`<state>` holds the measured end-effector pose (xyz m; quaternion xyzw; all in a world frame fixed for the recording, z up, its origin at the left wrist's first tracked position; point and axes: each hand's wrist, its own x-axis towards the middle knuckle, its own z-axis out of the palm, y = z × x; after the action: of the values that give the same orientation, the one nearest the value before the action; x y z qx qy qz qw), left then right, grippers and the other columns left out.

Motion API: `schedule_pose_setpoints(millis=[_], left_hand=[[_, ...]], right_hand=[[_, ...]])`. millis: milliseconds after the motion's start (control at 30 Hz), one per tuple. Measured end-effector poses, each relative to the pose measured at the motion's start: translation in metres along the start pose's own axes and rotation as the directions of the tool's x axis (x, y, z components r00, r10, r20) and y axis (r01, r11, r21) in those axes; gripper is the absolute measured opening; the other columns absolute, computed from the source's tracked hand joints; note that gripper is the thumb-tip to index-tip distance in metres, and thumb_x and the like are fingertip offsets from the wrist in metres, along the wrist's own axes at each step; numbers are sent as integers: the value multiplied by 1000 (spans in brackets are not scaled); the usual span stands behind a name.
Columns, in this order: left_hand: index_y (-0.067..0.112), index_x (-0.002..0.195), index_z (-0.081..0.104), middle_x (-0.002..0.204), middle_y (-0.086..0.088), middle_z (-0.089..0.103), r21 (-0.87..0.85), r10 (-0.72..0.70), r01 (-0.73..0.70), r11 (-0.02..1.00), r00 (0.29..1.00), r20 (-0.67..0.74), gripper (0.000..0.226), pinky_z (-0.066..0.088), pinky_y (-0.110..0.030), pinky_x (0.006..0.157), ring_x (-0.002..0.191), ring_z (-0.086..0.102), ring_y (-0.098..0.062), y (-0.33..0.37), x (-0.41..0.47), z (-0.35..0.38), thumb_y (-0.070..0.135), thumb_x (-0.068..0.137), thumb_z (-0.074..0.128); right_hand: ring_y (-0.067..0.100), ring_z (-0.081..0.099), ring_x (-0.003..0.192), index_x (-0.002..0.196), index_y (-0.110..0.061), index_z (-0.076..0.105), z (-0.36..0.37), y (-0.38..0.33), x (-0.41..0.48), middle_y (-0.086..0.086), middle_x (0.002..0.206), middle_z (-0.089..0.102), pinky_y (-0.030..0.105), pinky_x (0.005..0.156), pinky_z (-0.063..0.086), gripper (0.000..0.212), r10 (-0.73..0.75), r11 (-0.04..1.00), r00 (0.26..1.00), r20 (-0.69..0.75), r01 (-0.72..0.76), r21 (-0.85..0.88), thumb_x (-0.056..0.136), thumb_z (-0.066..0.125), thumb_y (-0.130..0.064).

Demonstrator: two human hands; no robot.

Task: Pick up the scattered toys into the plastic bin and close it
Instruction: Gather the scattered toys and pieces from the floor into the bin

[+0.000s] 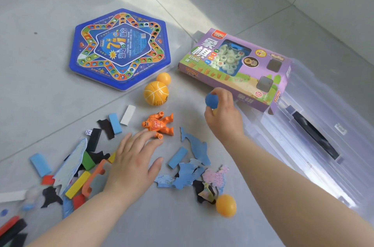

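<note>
Right hand (222,119) gripping matte blue ball (211,100), possibly second underneath

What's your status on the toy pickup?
Right hand grips blue ball. Left hand open, at orange figure. Purple game box lies across corner of bin.

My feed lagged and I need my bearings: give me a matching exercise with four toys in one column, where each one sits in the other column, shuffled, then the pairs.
1. blue ball
2. orange figure
3. purple chess box
4. mini basketball

A. on the floor by the hexagonal board, next to a small orange ball
B. gripped by the right hand
C. lying partly over the clear bin
D. at the fingertips of the left hand

Pairs: 1-B, 2-D, 3-C, 4-A
</note>
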<state>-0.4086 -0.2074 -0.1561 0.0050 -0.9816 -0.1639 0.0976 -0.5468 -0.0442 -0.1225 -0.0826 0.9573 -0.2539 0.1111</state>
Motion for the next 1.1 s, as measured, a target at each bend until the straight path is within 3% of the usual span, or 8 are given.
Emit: schedule_pose_setpoints(millis=[200, 367, 567, 667, 733, 800, 933, 1100], left_hand=[[22, 106, 46, 102, -5, 68, -143, 160, -146, 979, 983, 92, 42, 29, -27, 89, 96, 42, -13, 62, 17, 23, 54, 81, 36], [27, 101, 47, 97, 6, 69, -152, 491, -471, 869, 858, 151, 41, 30, -31, 93, 101, 54, -11, 115, -18, 37, 50, 70, 37], [25, 93, 62, 94, 8, 66, -285, 369, -287, 915, 880, 299, 41, 54, -20, 65, 83, 64, -8, 117, -4, 40, 48, 70, 38], [33, 94, 43, 96, 15, 48, -339, 672, -580, 740, 640, 373, 50, 49, -10, 62, 81, 50, 0, 124, -40, 25, 70, 62, 32], [36, 96, 40, 96, 19, 57, -386, 791, -712, 586, 401, 461, 64, 47, -7, 61, 75, 59, 2, 132, -72, 16, 81, 51, 39], [37, 101, 44, 94, 19, 67, -405, 832, -776, 484, 264, 488, 76, 45, -7, 58, 72, 63, 2, 135, -93, 19, 82, 42, 55], [38, 90, 65, 86, 15, 71, -356, 887, -847, 395, 251, 387, 32, 42, -11, 53, 68, 62, -4, 132, -101, 41, 47, 60, 65], [29, 89, 38, 77, 11, 68, -317, 854, -819, 479, 351, 385, 23, 42, -13, 50, 60, 61, -9, 130, -107, 48, 25, 66, 36]], right_hand=[[32, 57, 90, 125, -13, 41, -26, 19, -33, 3, 131, 42, 27, 66, 32, 37, 35, 983, 998, -53, -25, 181, 89, 50, -11], [20, 50, 79, 132, -28, 42, -40, 67, -93, -3, 124, 42, 26, 72, 38, 48, 172, 955, 985, 31, -175, 239, 88, 52, -12], [18, 49, 78, 121, -23, 45, -54, 104, -139, -16, 111, 34, 24, 61, 42, 36, 382, 869, 920, 84, -389, 305, 88, 51, -12], [19, 47, 87, 122, -22, 41, -58, 103, -156, -13, 108, 36, 29, 69, 42, 35, 427, 850, 895, 128, -446, 281, 89, 50, -15], [17, 45, 88, 123, -21, 41, -57, 99, -171, -11, 108, 38, 28, 71, 40, 36, 437, 842, 888, 141, -459, 282, 89, 50, -16], [15, 46, 87, 124, -21, 41, -54, 93, -188, -11, 110, 39, 26, 72, 39, 37, 450, 828, 881, 143, -472, 301, 89, 51, -16], [11, 47, 71, 126, -23, 43, -55, 87, -221, -13, 111, 41, 26, 74, 39, 38, 446, 844, 884, 140, -467, 264, 89, 52, -18], [15, 49, 86, 127, -26, 43, -78, 75, -265, -18, 114, 39, 21, 78, 35, 38, 388, 912, 911, 142, -401, 86, 90, 52, -20]])
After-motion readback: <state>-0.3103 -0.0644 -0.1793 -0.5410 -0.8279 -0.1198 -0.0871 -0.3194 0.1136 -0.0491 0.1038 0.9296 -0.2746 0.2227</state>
